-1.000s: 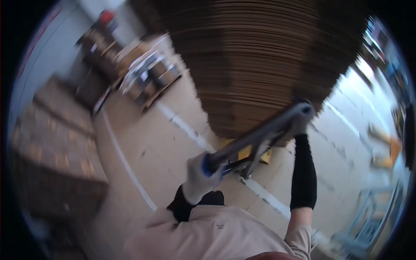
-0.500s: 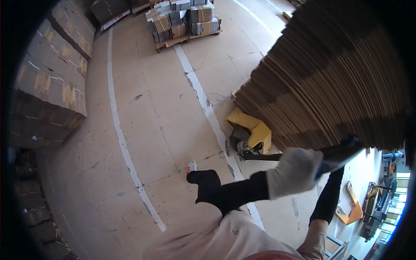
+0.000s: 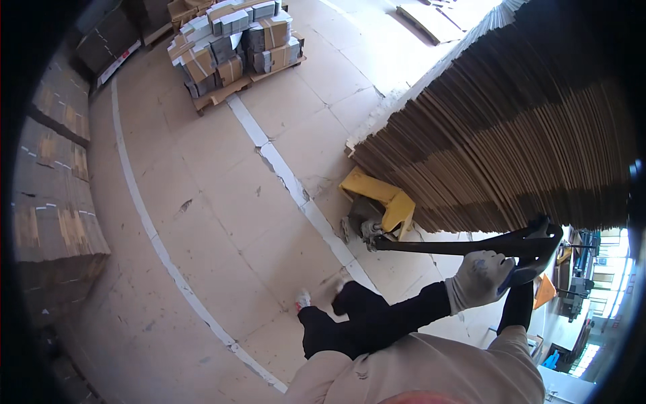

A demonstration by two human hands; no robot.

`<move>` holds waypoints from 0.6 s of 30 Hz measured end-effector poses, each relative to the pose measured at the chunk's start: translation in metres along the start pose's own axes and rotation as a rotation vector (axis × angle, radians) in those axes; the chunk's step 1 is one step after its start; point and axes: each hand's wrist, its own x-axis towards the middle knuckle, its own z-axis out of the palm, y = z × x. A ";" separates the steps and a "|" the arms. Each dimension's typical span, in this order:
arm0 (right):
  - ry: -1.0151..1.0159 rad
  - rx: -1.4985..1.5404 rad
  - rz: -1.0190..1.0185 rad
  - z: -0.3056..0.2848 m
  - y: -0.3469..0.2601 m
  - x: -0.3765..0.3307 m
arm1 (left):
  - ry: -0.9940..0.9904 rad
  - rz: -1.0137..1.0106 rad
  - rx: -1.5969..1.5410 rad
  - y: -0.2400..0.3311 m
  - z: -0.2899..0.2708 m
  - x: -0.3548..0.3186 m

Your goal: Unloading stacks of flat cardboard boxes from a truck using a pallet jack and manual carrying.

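Note:
My left hand (image 3: pixel 479 277), in a whitish glove, is closed on the black handle (image 3: pixel 464 246) of a yellow pallet jack (image 3: pixel 385 196). Beside it, at the looped end of the handle, my right hand (image 3: pixel 528 271) is in shadow and partly hidden; it too appears wrapped round the grip. The handle runs leftward and low to the jack's wheel housing. Behind the jack rises a tall stack of brown cardboard sheets (image 3: pixel 491 141), leaning across the upper right of the view.
A pallet (image 3: pixel 252 82) of bundled cardboard and grey packs stands ahead. High cardboard stacks (image 3: pixel 57 229) line the left side. White painted lines (image 3: pixel 286 176) cross the worn floor. Low boards (image 3: pixel 427 23) lie far ahead; an orange jack part (image 3: pixel 545 291) shows at right.
The view has turned and shifted, so the loaded pallet ahead and the left stacks appear farther left. My feet have stepped; my hands stay on the handle.

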 end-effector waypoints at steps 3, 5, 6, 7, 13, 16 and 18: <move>-0.003 0.075 0.018 0.060 -0.003 0.030 | -0.018 0.003 -0.028 -0.038 -0.011 0.038; -0.005 0.068 -0.036 0.071 -0.007 0.026 | -0.039 0.005 -0.055 -0.060 -0.025 0.063; 0.005 0.097 -0.011 0.087 -0.008 0.034 | -0.058 0.008 -0.073 -0.069 -0.033 0.077; 0.016 0.125 0.005 0.096 -0.012 0.038 | -0.079 0.010 -0.090 -0.080 -0.040 0.091; 0.204 0.085 0.016 0.158 0.014 0.105 | -0.143 0.001 -0.130 -0.142 -0.090 0.178; 0.253 0.006 0.045 0.213 0.018 0.147 | -0.132 0.002 -0.094 -0.186 -0.112 0.238; 0.337 0.080 0.044 0.224 0.064 0.180 | -0.183 -0.014 -0.114 -0.209 -0.111 0.265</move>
